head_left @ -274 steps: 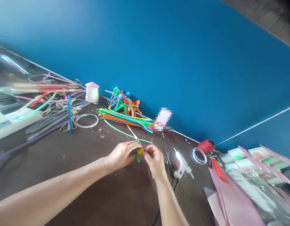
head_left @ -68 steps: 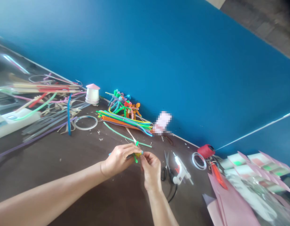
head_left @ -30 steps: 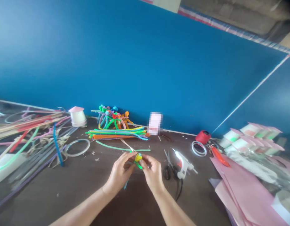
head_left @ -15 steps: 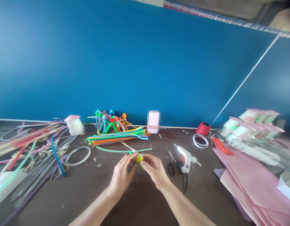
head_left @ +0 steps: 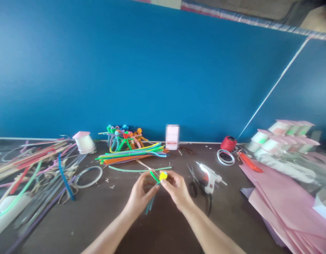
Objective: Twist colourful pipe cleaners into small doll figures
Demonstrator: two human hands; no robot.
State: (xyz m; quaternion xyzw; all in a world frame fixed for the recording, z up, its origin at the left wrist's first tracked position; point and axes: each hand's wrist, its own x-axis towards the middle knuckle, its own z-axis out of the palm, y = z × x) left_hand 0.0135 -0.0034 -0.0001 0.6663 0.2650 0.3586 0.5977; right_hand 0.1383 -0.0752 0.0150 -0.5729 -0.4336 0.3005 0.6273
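Observation:
A small pipe-cleaner figure with a yellow coiled head (head_left: 163, 176) is held between my two hands over the table. My right hand (head_left: 178, 188) pinches it at the head with thumb and fingers. My left hand (head_left: 141, 188) is closed around its green pipe cleaner (head_left: 154, 177), just left of the head. Teal pipe-cleaner ends (head_left: 150, 206) hang below my left thumb. A pale green pipe cleaner (head_left: 139, 170) lies on the table just beyond my fingers, before a bundle of colourful pipe cleaners (head_left: 133, 154).
Finished pipe-cleaner figures (head_left: 124, 135) stand by the blue wall. To the right lie scissors (head_left: 193, 181), a white glue gun (head_left: 210, 177), a red spool (head_left: 228, 144) and pink sheets (head_left: 281, 201). Loose strips (head_left: 46, 187) and a white ring (head_left: 88, 176) lie left.
The figure has turned and shifted slightly right in my hands. Its green pipe cleaner now points up to the left, and the teal ends show below.

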